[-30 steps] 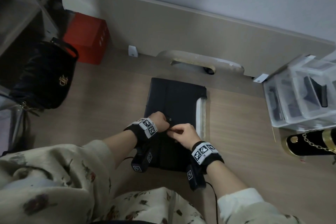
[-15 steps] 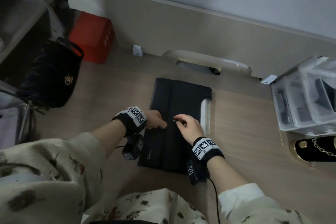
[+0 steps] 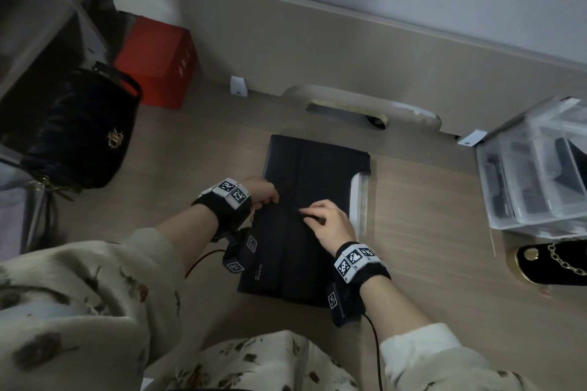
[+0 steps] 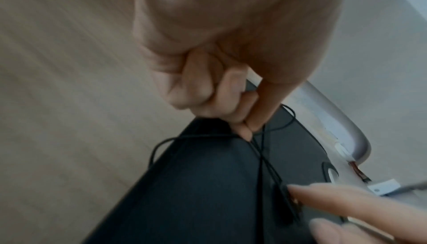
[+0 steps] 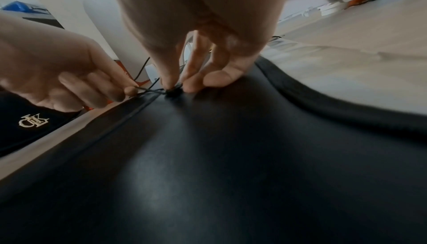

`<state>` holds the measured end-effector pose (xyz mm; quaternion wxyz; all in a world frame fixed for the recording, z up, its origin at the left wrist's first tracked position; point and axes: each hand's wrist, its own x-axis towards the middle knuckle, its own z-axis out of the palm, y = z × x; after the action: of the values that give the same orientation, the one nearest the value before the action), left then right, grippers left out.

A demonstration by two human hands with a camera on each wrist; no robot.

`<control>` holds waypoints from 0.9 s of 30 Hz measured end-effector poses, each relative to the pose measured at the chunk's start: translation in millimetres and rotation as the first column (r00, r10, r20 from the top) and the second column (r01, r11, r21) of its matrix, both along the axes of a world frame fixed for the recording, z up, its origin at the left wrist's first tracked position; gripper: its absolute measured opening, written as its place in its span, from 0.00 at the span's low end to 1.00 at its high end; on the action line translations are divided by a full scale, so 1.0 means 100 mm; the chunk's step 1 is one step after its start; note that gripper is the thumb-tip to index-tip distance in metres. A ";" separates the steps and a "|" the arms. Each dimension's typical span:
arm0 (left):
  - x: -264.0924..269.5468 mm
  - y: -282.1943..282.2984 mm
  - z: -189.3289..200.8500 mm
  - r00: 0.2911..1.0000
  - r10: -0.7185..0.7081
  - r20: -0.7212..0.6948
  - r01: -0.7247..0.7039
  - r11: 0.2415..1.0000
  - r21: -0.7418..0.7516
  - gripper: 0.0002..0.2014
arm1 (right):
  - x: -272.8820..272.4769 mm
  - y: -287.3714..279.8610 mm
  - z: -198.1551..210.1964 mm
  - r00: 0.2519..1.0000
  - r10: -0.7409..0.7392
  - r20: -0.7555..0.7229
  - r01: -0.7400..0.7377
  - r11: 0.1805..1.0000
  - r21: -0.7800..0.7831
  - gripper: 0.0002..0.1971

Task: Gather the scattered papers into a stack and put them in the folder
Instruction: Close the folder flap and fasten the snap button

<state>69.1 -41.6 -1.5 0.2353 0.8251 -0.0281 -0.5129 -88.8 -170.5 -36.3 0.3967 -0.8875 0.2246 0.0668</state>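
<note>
A closed black folder (image 3: 317, 174) lies flat on the wooden desk; no loose papers show. A pale strip (image 3: 359, 200) runs along its right edge. My left hand (image 3: 263, 194) is at the folder's left edge and pinches a thin black string (image 4: 261, 149) between thumb and fingertips (image 4: 248, 129). The string (image 5: 148, 90) runs taut to a small black button (image 5: 172, 91) on the folder's cover (image 5: 231, 156). My right hand (image 3: 327, 222) is over the folder's middle, its thumb and forefinger pinching that button (image 4: 286, 198).
A black handbag (image 3: 79, 136) and a red box (image 3: 158, 60) are at the left. Clear plastic drawers (image 3: 536, 168) and a black item with a gold chain (image 3: 552, 263) stand at the right. The desk's back panel (image 3: 317, 41) rises behind the folder.
My hands were together at the folder's middle. The left hand has drawn away to the left with the string, while the right stays at the button.
</note>
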 end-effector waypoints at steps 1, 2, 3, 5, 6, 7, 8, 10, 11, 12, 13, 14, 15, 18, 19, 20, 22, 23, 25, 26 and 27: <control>-0.01 -0.01 -0.01 0.998 -0.023 0.064 0.023 1.000 0.011 0.05 | 0.00 0.00 0.00 1.000 0.005 -0.005 -0.005 1.000 0.004 0.12; -0.01 -0.02 -0.03 0.989 -0.056 0.135 0.054 0.998 0.020 0.05 | 0.00 0.00 0.01 1.000 0.017 -0.019 -0.017 1.000 0.005 0.15; -0.01 -0.04 -0.05 0.976 -0.091 0.198 0.088 0.996 0.026 0.07 | 0.00 0.00 0.01 0.999 0.031 -0.038 -0.031 1.000 0.003 0.17; -0.04 -0.10 -0.06 0.951 -0.118 0.285 0.120 0.993 0.012 0.09 | 0.01 0.01 0.00 0.996 0.049 -0.070 -0.050 0.999 -0.011 0.20; -0.05 -0.13 -0.07 0.946 -0.106 0.307 0.113 0.994 -0.004 0.09 | 0.01 0.01 0.00 0.996 0.045 -0.078 -0.046 0.999 -0.013 0.19; -0.06 -0.17 -0.08 0.940 -0.091 0.328 0.103 0.995 -0.017 0.08 | 0.03 0.01 0.00 0.996 0.034 -0.083 -0.035 0.999 -0.010 0.18; -0.07 -0.20 -0.10 0.934 -0.078 0.349 0.093 0.995 -0.025 0.08 | 0.05 0.02 0.00 0.996 0.025 -0.085 -0.025 1.000 -0.006 0.18; -0.08 -0.24 -0.13 0.922 -0.063 0.383 0.081 0.996 -0.030 0.08 | 0.10 0.03 0.00 0.994 0.023 -0.103 -0.025 1.000 -0.018 0.17; -0.08 -0.25 -0.14 0.918 -0.056 0.393 0.076 0.997 -0.035 0.09 | 0.13 0.03 0.00 0.993 0.031 -0.113 -0.035 0.999 -0.034 0.16; -0.08 -0.26 -0.14 0.914 -0.051 0.403 0.073 0.997 -0.039 0.09 | 0.15 0.03 0.01 0.992 0.039 -0.123 -0.045 0.998 -0.046 0.15; -0.09 -0.26 -0.15 0.910 -0.052 0.412 0.076 0.996 -0.041 0.09 | 0.17 0.03 0.00 0.991 0.041 -0.128 -0.048 0.998 -0.050 0.14; -0.09 -0.27 -0.15 0.906 -0.055 0.420 0.081 0.996 -0.044 0.09 | 0.18 0.03 0.00 0.991 0.037 -0.130 -0.044 0.998 -0.047 0.14; -0.10 -0.29 -0.16 0.901 -0.061 0.429 0.090 0.995 -0.046 0.09 | 0.18 0.03 0.00 0.992 0.027 -0.125 -0.032 0.999 -0.041 0.14; -0.14 -0.39 -0.16 0.894 -0.084 0.440 0.124 0.990 -0.061 0.09 | 0.13 0.00 -0.02 0.997 -0.003 -0.078 0.002 1.000 -0.007 0.13; -0.15 -0.43 -0.15 0.893 -0.093 0.440 0.136 0.988 -0.066 0.09 | 0.11 -0.01 -0.01 0.999 -0.007 -0.044 0.007 1.000 0.002 0.12; -0.16 -0.46 -0.14 0.894 -0.104 0.435 0.150 0.986 -0.071 0.09 | 0.08 -0.02 0.00 1.000 0.002 -0.005 -0.002 1.000 0.001 0.11; -0.16 -0.52 -0.12 0.896 -0.132 0.424 0.183 0.980 -0.081 0.09 | 0.05 -0.04 0.03 0.994 0.084 0.065 -0.080 0.994 -0.068 0.10; -0.15 -0.55 -0.11 0.897 -0.147 0.416 0.200 0.976 -0.087 0.08 | 0.06 -0.05 0.04 0.987 0.141 0.074 -0.131 0.983 -0.132 0.11; -0.13 -0.58 -0.11 0.902 -0.168 0.397 0.228 0.968 -0.109 0.10 | 0.09 -0.07 0.05 0.980 0.197 0.031 -0.182 0.950 -0.255 0.13; -0.12 -0.58 -0.11 0.905 -0.174 0.387 0.239 0.963 -0.126 0.10 | 0.11 -0.08 0.05 0.984 0.179 0.002 -0.171 0.940 -0.294 0.14; -0.11 -0.58 -0.10 0.907 -0.177 0.383 0.248 0.958 -0.142 0.10 | 0.13 -0.10 0.03 0.989 0.150 -0.016 -0.147 0.937 -0.317 0.13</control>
<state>58.1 -99.8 -11.9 0.2449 0.8723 -0.2096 -0.3677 -76.0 -180.2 -33.1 0.2434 -0.9545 0.1631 0.0557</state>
